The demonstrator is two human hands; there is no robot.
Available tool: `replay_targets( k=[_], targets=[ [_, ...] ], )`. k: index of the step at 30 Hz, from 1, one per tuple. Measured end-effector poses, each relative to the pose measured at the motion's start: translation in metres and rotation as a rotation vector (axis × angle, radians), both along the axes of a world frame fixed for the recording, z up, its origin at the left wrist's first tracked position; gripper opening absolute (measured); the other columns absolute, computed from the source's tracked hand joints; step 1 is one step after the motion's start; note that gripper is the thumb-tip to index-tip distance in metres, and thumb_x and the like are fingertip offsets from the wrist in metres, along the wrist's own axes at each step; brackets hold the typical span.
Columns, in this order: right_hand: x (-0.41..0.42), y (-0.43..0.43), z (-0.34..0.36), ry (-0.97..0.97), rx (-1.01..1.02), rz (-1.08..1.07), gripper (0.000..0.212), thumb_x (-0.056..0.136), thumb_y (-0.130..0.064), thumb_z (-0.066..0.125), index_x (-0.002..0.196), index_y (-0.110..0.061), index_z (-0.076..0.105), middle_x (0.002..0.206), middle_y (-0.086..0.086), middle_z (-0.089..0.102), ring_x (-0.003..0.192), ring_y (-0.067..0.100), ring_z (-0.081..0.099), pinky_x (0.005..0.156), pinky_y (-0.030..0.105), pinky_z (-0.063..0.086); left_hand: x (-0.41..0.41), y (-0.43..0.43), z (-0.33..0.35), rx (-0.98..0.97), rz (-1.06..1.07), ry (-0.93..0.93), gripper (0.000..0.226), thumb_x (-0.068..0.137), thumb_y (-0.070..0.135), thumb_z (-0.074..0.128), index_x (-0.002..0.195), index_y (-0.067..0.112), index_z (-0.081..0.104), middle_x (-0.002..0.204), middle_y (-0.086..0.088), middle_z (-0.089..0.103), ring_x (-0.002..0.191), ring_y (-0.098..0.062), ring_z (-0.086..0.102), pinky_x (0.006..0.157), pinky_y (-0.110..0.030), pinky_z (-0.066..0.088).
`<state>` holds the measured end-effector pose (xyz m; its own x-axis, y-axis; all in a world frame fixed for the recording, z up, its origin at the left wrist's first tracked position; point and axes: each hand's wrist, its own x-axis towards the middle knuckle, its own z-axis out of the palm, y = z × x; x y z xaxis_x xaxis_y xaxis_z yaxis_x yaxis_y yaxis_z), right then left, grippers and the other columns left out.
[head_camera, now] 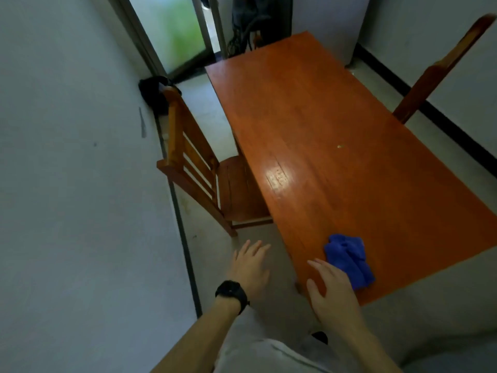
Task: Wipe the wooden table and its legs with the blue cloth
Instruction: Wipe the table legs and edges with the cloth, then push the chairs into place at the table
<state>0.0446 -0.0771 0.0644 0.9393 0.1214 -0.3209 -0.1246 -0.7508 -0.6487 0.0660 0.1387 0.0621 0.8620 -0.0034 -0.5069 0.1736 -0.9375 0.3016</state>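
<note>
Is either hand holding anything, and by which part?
Nothing is held. Both are open: the left hand beside the table, the right hand by the blue cloth.

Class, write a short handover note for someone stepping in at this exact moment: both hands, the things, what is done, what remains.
Left hand: open, holding nothing, beside the wooden table.
Right hand: open, fingers spread beside the blue cloth, not gripping it.
Blue cloth: crumpled on the table's near corner.
Done: no wiping evident.
Left: grip cloth, wipe top, then legs.
</note>
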Motion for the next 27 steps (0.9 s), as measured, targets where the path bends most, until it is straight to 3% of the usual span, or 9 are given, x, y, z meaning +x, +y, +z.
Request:
replay_targets(
  k=[4,8,11,14,20,27],
  targets=[
    [0.020,0.053,0.032,-0.016,-0.021,0.076,0.043,0.096,-0.037,0.058,0.137,-0.038,0.047,0.138,-0.022,0.043,0.125,-0.007,0.030,0.108,0.020,0.024,0.015,0.081,0.029,0.045,0.087,-0.207,0.059,0.097,0.036,0.051,0.151,0.032,0.029,0.159,0.003,0.028,0.148,-0.021,0.019,0.120,-0.044,0.021],
    [0.054,0.126,0.056,-0.029,-0.085,0.146,0.045,0.096,-0.040,0.056,0.139,-0.041,0.044,0.145,-0.019,0.042,0.135,-0.001,0.035,0.114,0.027,0.031,0.049,0.166,0.057,0.031,0.174,-0.415,0.051,0.096,0.036,0.053,0.145,0.029,0.043,0.152,0.001,0.042,0.143,-0.022,0.031,0.117,-0.043,0.028],
    [0.079,0.191,0.068,-0.051,-0.080,0.156,0.046,0.097,-0.039,0.055,0.141,-0.042,0.042,0.146,-0.019,0.041,0.135,-0.002,0.031,0.113,0.025,0.028,0.079,0.227,0.069,0.016,0.194,-0.501,0.048,0.096,0.034,0.054,0.143,0.028,0.046,0.150,0.001,0.044,0.142,-0.022,0.033,0.116,-0.041,0.028],
    [0.100,0.244,0.078,-0.063,-0.053,0.155,0.046,0.097,-0.038,0.055,0.140,-0.044,0.041,0.145,-0.022,0.040,0.128,-0.010,0.027,0.110,0.021,0.025,0.107,0.275,0.075,0.018,0.193,-0.516,0.047,0.096,0.035,0.052,0.142,0.029,0.047,0.149,0.000,0.045,0.140,-0.022,0.036,0.115,-0.044,0.032],
    [0.142,0.315,0.089,-0.028,0.010,0.126,0.046,0.097,-0.041,0.055,0.141,-0.045,0.041,0.142,-0.026,0.040,0.131,-0.007,0.032,0.110,0.018,0.027,0.184,0.324,0.086,-0.013,0.134,-0.568,0.043,0.098,0.031,0.049,0.141,0.026,0.048,0.149,-0.002,0.045,0.139,-0.022,0.038,0.114,-0.041,0.033],
    [0.206,0.339,0.076,0.073,0.114,0.044,0.049,0.098,-0.047,0.049,0.145,-0.042,0.035,0.141,-0.024,0.040,0.128,-0.005,0.031,0.109,0.021,0.029,0.285,0.333,0.091,0.123,-0.180,-0.405,0.046,0.101,0.037,0.039,0.147,0.034,0.035,0.159,-0.001,0.028,0.148,-0.025,0.018,0.119,-0.046,0.016]
  ],
)
